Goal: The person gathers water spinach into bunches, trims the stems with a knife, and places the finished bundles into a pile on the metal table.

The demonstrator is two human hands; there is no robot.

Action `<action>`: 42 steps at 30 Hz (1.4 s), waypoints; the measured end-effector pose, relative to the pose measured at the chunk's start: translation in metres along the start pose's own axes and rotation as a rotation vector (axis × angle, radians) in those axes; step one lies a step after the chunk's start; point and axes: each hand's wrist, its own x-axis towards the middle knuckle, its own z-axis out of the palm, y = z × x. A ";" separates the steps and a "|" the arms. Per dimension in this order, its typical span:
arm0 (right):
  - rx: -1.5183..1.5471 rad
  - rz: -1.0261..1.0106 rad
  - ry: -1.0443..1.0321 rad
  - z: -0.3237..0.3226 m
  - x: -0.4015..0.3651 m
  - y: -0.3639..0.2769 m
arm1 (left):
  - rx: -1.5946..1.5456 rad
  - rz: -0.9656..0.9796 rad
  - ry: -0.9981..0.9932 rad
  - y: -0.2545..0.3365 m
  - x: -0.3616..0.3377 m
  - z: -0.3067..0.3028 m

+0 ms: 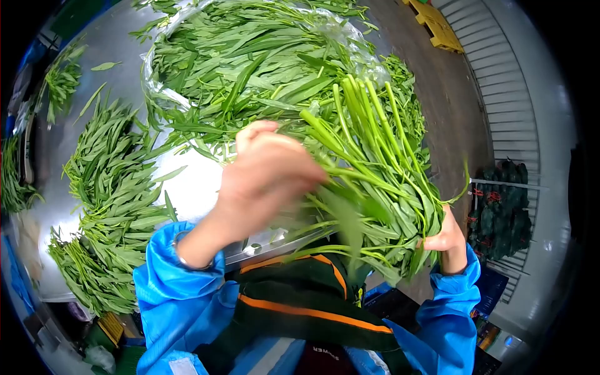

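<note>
Bunch of greens: head view, 3 o'clock, off the table, cut ends up toward 1 o'clock, leaves drooping toward 5.

Right hand, 4 o'clock: clamped on the bunch's outer side, thumb over the leaves, far fingers hidden. Left hand, just 10 o'clock of centre: motion-blurred at the bunch's inner edge. Can't tell if its fingers are together on a stem or apart. Smeared leaf hangs below it.

Big heap at 12 on a plastic sheet; second pile at 9.

Handling, my read: ends sit uneven and several stems fan toward 9, so line them up. Right hand should grip firm but not crush; leaves look soft. Left works best on one stem at a time, pulling along its length, not across, or it'll snap or drag neighbours.
</note>
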 end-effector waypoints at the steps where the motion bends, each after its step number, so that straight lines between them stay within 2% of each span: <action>1: -0.096 0.032 0.012 -0.002 -0.005 -0.003 | -0.386 -0.205 0.265 -0.009 -0.008 0.007; 2: -0.257 -0.038 -0.021 -0.004 -0.007 -0.009 | -0.494 -0.482 0.470 -0.015 -0.011 -0.003; 3: -0.419 -0.109 -0.057 -0.005 -0.007 -0.015 | -0.861 -0.439 0.597 -0.030 -0.003 -0.013; 4: -0.600 -0.294 -0.092 -0.006 -0.005 -0.016 | -0.697 -0.593 0.658 -0.032 -0.001 -0.019; 5: -0.593 -0.318 -0.047 0.000 -0.002 -0.021 | -0.478 -0.647 0.567 -0.026 0.001 -0.021; 7: -0.736 -0.405 -0.053 0.009 0.004 -0.027 | 0.165 -0.245 0.227 -0.007 0.015 -0.028; 8: -0.751 -0.423 0.046 0.017 0.004 -0.023 | 0.059 -0.254 0.104 0.003 0.018 -0.027; 9: -0.735 -0.362 -0.007 0.012 0.002 -0.027 | -0.047 -0.257 -0.017 0.013 0.022 -0.023; 10: -0.726 -0.444 -0.016 0.007 0.002 -0.022 | -0.087 -0.345 -0.162 0.021 0.026 -0.017; 11: -0.749 -0.489 -0.016 0.007 0.003 -0.022 | -0.275 -0.511 -0.138 0.021 0.024 -0.008; 13: -0.826 -0.540 0.001 0.008 0.005 -0.028 | -0.280 -0.425 -0.192 -0.001 0.017 -0.016; 14: -0.874 -0.538 0.024 0.011 0.003 -0.032 | -0.501 -0.780 -0.116 0.002 0.014 -0.025; 15: -0.955 -0.462 -0.002 0.009 -0.003 -0.037 | -0.565 -0.736 0.063 -0.008 0.004 -0.025; 17: -1.027 -0.466 0.060 0.011 -0.008 -0.037 | -0.968 -0.643 0.331 -0.047 -0.018 -0.037; 18: -1.030 -0.479 0.081 0.014 -0.006 -0.042 | -0.973 -0.709 0.495 -0.053 -0.018 -0.046; 19: -1.071 -0.472 0.086 0.015 -0.006 -0.044 | -0.664 -0.751 0.634 -0.054 -0.018 -0.049; 21: -1.149 -0.457 0.100 0.019 -0.005 -0.047 | 0.369 -0.395 0.453 -0.034 -0.012 -0.046; 23: -1.196 -0.454 0.110 0.024 -0.004 -0.049 | 0.261 -0.081 0.227 0.004 0.004 -0.029; 24: -1.222 -0.456 0.118 0.028 -0.001 -0.050 | 0.319 -0.023 0.016 0.027 0.012 -0.019; 26: -1.276 -0.461 0.130 0.033 0.003 -0.053 | 0.351 0.110 -0.208 0.045 0.024 0.006; 28: -1.270 -0.426 0.109 0.035 0.004 -0.056 | 0.085 0.025 -0.167 0.030 0.014 0.019; 29: -1.283 -0.387 0.114 0.037 0.004 -0.059 | -0.156 -0.129 -0.110 0.014 0.004 0.019; 32: -1.282 -0.388 0.158 0.028 -0.009 -0.046 | -0.685 -0.456 0.322 -0.024 -0.003 -0.012; 33: -1.296 -0.390 0.154 0.027 -0.013 -0.043 | -0.580 -0.603 0.446 -0.030 -0.001 -0.024; 34: -1.314 -0.403 0.150 0.027 -0.014 -0.042 | -0.350 -0.637 0.406 -0.030 -0.003 -0.029; 35: -1.334 -0.423 0.146 0.026 -0.013 -0.043 | -0.001 -0.491 0.310 -0.025 -0.001 -0.028; 37: -1.378 -0.449 0.124 0.029 -0.011 -0.047 | 0.402 -0.074 0.197 0.002 0.020 -0.020; 38: -1.396 -0.482 0.118 0.030 -0.008 -0.048 | 0.397 -0.056 -0.003 0.021 0.032 -0.018; 40: -1.403 -0.535 0.117 0.034 -0.005 -0.051 | 0.361 0.047 -0.205 0.037 0.038 0.009; 42: -1.389 -0.574 0.133 0.036 -0.005 -0.053 | 0.235 0.120 -0.209 0.022 0.028 0.027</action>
